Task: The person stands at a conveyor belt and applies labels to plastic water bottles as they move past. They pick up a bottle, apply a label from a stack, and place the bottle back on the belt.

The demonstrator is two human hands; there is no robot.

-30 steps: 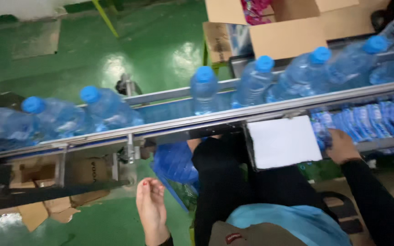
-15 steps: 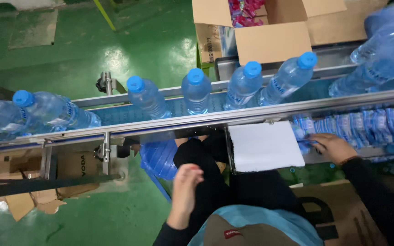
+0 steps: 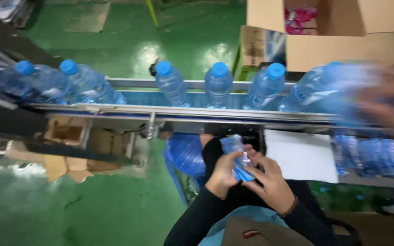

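Running across the view, a conveyor (image 3: pixel 206 111) carries upright blue-capped water bottles (image 3: pixel 218 84), with cardboard boxes (image 3: pixel 343 41) beyond and a white sheet (image 3: pixel 299 155) below the rail. Under the belt, a small blue plastic label sleeve (image 3: pixel 238 157) is pinched between the left hand (image 3: pixel 224 173) and right hand (image 3: pixel 270 180). Opening the sleeve appears to be in hand; careful finger spreading seems called for.
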